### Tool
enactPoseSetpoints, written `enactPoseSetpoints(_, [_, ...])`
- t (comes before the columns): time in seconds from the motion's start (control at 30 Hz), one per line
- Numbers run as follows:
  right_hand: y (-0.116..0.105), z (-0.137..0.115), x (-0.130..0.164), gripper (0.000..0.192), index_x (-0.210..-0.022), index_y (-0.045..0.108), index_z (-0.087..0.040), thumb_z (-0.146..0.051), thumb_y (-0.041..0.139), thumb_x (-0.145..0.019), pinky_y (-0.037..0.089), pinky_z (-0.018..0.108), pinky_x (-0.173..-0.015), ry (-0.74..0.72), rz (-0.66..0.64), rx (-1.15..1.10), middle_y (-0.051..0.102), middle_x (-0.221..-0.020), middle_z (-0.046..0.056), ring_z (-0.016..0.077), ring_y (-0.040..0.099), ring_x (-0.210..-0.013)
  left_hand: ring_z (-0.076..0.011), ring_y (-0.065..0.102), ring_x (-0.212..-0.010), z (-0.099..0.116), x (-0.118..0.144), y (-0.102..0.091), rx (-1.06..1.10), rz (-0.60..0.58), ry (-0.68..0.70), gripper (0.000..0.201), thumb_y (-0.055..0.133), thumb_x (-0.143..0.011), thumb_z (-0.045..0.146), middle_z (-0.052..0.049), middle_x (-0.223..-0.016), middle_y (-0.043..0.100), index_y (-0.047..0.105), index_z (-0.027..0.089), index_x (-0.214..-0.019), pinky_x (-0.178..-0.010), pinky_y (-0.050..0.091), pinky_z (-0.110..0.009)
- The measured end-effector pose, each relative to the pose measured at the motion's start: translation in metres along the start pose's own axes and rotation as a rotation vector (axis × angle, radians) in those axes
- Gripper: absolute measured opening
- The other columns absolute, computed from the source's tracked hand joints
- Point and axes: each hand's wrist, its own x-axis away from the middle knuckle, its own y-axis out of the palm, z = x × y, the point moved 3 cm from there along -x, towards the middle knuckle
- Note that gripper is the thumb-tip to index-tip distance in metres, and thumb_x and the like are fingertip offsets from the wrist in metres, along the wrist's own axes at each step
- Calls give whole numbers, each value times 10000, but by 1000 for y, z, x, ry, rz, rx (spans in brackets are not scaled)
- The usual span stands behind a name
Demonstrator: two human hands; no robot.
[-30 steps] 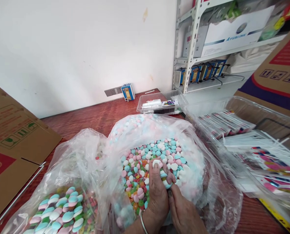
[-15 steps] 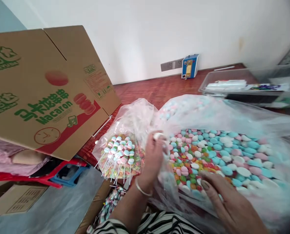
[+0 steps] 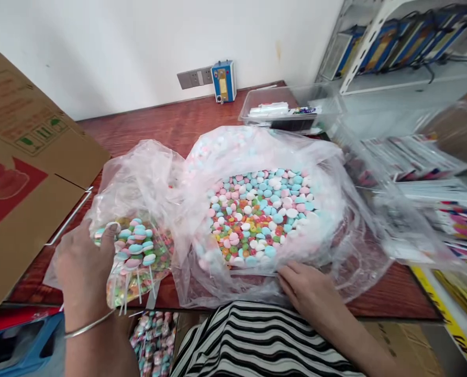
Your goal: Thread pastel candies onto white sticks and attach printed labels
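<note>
Clear crinkled plastic covered most of the reddish-brown wooden surface: a large open bag of loose pastel candy pieces sat in the middle, and just to its left, touching it, lay a smaller clear bag of pastel candies on thin white sticks. The person's left hand rested on the near left side of that smaller bag, its fingers curled over the plastic with a pale candy at the fingertips; whether they truly gripped it I could not tell. A thin silver bangle circled that wrist. The right hand lay at the near edge of the large bag, fingers together and flat, pressing on the plastic rim without clamping anything. A black-and-white striped garment showed between the two arms. To the far left leaned a brown cardboard box with red and green print. Behind the large bag stood a clear plastic tray holding small packets, and against the wall a small blue device beside a grey socket plate. On the right lay bundles of white sticks in clear wrapping, somewhat blurred, with a white metal shelf rack beyond them.
</note>
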Motion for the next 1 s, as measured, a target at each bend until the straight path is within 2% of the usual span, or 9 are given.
enactPoseSetpoints(0.07, [7, -7, -6, 191, -789, 652, -184, -95, 514, -887, 409, 331, -677, -12, 35, 104, 660, -831, 81, 235, 605, -749, -367, 409, -1319, 24, 13, -3, -129, 225, 171, 385, 513, -921, 492, -19, -1265, 588, 538, 264, -1230, -1107, 275, -521])
enactPoseSetpoints(0.17, [15, -13, -10, 154, -819, 659, -198, -73, 572, -840, 414, 364, -712, -61, 24, 162, 659, -878, 86, 269, 598, -818, -259, 625, -1065, 61, 30, 13, -72, 334, 398, 301, 600, -895, 392, -73, -1151, 678, 650, 193, -1115, -968, 471, -423])
enactPoseSetpoints(0.27, [18, -11, -6, 180, -838, 655, -197, -39, 571, -824, 436, 367, -705, -84, 5, 145, 668, -889, 81, 267, 605, -820, -213, 645, -1042, 91, 47, 41, 116, 250, 555, 207, 622, -886, 294, -90, -1074, 706, 682, 165, -1036, -960, 493, -376])
enactPoseSetpoints(0.33, [17, -5, 2, 197, -824, 642, -190, -24, 537, -845, 459, 343, -694, -80, 27, 55, 675, -866, 73, 243, 620, -797, -195, 646, -1043, 104, 58, 60, 218, 127, 573, 180, 608, -893, 264, -81, -1072, 708, 688, 175, -1027, -967, 490, -356])
enactPoseSetpoints(0.47, [2, 6, 20, 211, -988, 619, -181, -89, 433, -946, 501, 289, -747, -65, 255, -234, 706, -957, 72, 202, 666, -869, -181, 655, -998, 118, 78, 91, 427, -203, 433, 192, 568, -911, 266, -57, -1036, 720, 707, 198, -1027, -919, 505, -319])
enactPoseSetpoints(0.57, [-12, 5, 24, 166, -1042, 582, -189, -150, 435, -973, 505, 275, -751, -28, 438, -333, 701, -972, 70, 190, 678, -861, -179, 675, -914, 126, 96, 112, 604, -569, 204, 188, 627, -867, 284, -46, -969, 740, 734, 202, -998, -828, 534, -289])
enactPoseSetpoints(0.67, [-18, -3, 17, 124, -957, 573, -206, -173, 454, -974, 494, 277, -671, -7, 496, -341, 673, -860, 47, 186, 663, -758, -176, 689, -826, 138, 117, 130, 849, -854, -58, 255, 721, -786, 305, -54, -898, 753, 745, 186, -1010, -756, 554, -278])
enactPoseSetpoints(0.8, [-19, -11, 4, 133, -902, 561, -208, -178, 454, -973, 484, 271, -619, -34, 506, -342, 630, -785, 28, 171, 636, -685, -134, 673, -702, 149, 129, 143, 1129, -827, -252, 272, 771, -748, 347, -44, -766, 735, 756, 157, -942, -705, 554, -251])
enactPoseSetpoints(1.0, [-22, -9, -6, 139, -917, 572, -203, -179, 448, -974, 501, 272, -609, -56, 513, -340, 629, -776, 30, 169, 636, -684, -129, 680, -716, 150, 130, 151, 1270, -791, -276, 203, 778, -755, 324, -36, -782, 727, 741, 162, -871, -703, 564, -247])
